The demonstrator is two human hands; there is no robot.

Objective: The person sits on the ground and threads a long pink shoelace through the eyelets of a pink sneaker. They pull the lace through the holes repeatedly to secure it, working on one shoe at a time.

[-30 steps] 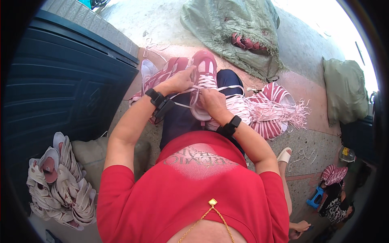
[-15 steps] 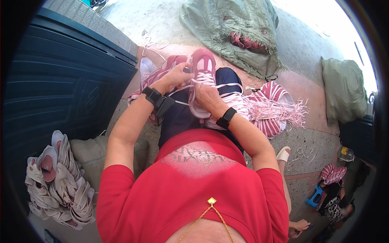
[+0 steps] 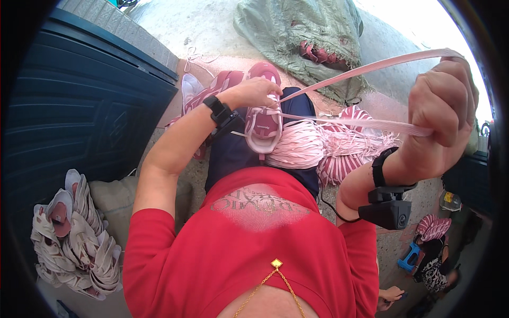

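A pink and white sneaker (image 3: 264,139) rests on my lap, its toe pointing away from me. Over its lacing lies my left hand (image 3: 255,93), fingers bent and gripping the shoe where the lace comes out. Far out to the right, my right hand (image 3: 442,103) is closed in a fist around a pale pink shoelace (image 3: 366,68). Two strands of that lace run taut from the sneaker to the fist. Just right of the shoe, a thick bundle of pale pink laces (image 3: 298,146) lies across my thigh. The left fingertips are partly hidden.
More pink sneakers (image 3: 222,82) lie beyond my left forearm, and striped pink shoe pieces (image 3: 350,114) to the right. A torn green sack (image 3: 297,32) stands ahead. Beige shoe uppers (image 3: 79,238) are piled by the dark blue door (image 3: 79,95). Another person's hand (image 3: 391,296) shows lower right.
My right hand has swung from beside the sneaker far out to the right, drawing the lace taut. My left hand has shifted right onto the shoe's lacing.
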